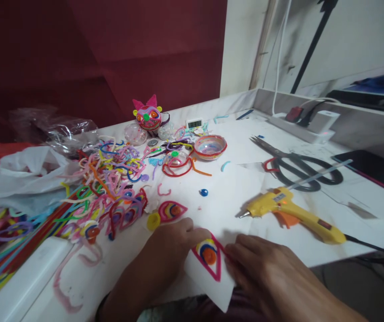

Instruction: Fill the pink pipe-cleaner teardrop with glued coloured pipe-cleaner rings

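Observation:
Near the front edge of the table, a white paper piece (220, 295) carries an eye shape (209, 255) of coiled pipe cleaners, orange, blue, white and yellow inside a pink outline. My left hand (173, 243) grips the paper's upper left side, its thumb and finger closed by the outline. On the other side, my right hand (262, 261) pinches the pink pipe cleaner (223, 251) at the outline's right corner; its fingertips are partly hidden. Just beyond my left hand lies a similar eye shape (172, 211), touching a yellow coil (153, 221).
A yellow hot glue gun (292, 212) with a glue stick lies at right, near large black scissors (299, 167). Tangled pipe cleaners (111, 165) cover the left. Behind stand a bowl (210, 147), a decorated ball figure (149, 117) and a small digital clock (195, 124). A power strip (301, 127) sits back right.

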A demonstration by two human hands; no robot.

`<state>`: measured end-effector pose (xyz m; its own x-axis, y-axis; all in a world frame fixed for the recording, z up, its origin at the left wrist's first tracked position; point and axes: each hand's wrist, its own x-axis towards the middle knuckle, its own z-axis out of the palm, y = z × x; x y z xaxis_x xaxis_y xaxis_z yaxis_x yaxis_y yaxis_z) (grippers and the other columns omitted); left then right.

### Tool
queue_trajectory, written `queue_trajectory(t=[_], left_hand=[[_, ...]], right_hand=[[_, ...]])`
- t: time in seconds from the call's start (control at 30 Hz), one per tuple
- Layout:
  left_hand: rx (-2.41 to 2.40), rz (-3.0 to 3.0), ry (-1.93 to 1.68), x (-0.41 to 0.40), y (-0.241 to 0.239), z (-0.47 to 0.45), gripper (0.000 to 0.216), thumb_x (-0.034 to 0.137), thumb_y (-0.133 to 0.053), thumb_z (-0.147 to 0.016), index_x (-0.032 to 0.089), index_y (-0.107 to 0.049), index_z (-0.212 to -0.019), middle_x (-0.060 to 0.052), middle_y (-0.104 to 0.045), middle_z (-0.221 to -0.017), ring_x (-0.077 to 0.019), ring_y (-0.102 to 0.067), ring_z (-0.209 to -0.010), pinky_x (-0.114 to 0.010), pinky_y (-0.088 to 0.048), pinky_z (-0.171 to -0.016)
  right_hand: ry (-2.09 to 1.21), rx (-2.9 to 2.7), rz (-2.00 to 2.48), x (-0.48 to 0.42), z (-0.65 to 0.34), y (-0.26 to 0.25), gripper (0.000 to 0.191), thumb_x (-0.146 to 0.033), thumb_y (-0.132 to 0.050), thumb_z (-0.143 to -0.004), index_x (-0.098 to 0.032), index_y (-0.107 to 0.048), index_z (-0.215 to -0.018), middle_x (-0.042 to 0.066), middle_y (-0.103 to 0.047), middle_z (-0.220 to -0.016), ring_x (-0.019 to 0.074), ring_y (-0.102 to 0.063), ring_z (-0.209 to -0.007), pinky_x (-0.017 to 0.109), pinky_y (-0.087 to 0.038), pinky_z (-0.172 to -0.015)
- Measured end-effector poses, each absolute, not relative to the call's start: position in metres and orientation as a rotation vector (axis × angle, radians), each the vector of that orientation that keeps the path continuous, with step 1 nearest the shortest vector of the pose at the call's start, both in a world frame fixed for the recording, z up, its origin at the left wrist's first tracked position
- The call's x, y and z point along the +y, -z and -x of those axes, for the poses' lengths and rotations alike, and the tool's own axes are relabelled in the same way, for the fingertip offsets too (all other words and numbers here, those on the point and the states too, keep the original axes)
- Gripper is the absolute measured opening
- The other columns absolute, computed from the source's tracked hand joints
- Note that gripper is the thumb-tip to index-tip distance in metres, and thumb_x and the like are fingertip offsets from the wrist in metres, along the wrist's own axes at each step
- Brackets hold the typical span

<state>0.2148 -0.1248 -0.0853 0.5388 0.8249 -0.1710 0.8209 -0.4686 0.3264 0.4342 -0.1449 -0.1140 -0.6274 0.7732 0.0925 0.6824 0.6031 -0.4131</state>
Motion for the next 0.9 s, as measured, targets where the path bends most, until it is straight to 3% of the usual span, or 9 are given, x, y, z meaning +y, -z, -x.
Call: queue_trajectory(t=[0.1,0.33,0.7,0.9], left_hand=[[1.336,-2.409,-0.021,-0.1244,0.0855,-0.2144,0.033,0.007,-0.048,-0.09,0.033,-0.062,-0.106,0.003,-0.057,-0.084,-0.0136,-0.056,-0.073,-0.025,-0.031,-0.059],[1.306,-2.399,-0.048,-0.1217,0.0849,-0.2138,0.034,0.007,-0.045,-0.092,0.03,-0.064,-0.107,0.002,-0.06,-0.087,-0.0128,-0.056,-0.074,-0.023,-0.034,-0.062],[1.275,-2.405,0.004,-0.1184,0.0809,-0.2147,0.032,0.008,-0.048,-0.09,0.028,-0.065,-0.109,0.0,-0.062,-0.09,-0.014,-0.059,-0.077,-0.023,-0.038,-0.065],[1.25,-2.371,0.014,-0.1169,0.0763,-0.2138,0.037,0.007,-0.045,-0.091,0.029,-0.064,-0.114,0.0,-0.062,-0.09,-0.0144,-0.059,-0.079,-0.023,-0.04,-0.068]], right_hand=[[-0.594,-2.59,1.235,-0.1446,-0.4339,0.1117,0.007,-0.02,-0.058,-0.087,-0.021,-0.064,-0.091,0.005,-0.064,-0.087,0.0196,-0.063,-0.076,0.03,-0.052,-0.068],[-0.647,-2.522,1.276,-0.1421,-0.429,0.1103,0.017,-0.017,-0.046,-0.093,-0.019,-0.061,-0.086,0.006,-0.064,-0.085,0.017,-0.061,-0.069,0.027,-0.048,-0.059],[-0.802,-2.481,1.343,-0.1424,-0.4269,0.1065,0.019,-0.018,-0.046,-0.094,-0.019,-0.064,-0.09,0.007,-0.064,-0.091,0.0175,-0.061,-0.078,0.027,-0.049,-0.067],[-0.752,-2.448,1.317,-0.1438,-0.4272,0.1121,0.017,-0.019,-0.048,-0.094,-0.018,-0.063,-0.086,0.006,-0.065,-0.086,0.0154,-0.061,-0.068,0.026,-0.048,-0.06]])
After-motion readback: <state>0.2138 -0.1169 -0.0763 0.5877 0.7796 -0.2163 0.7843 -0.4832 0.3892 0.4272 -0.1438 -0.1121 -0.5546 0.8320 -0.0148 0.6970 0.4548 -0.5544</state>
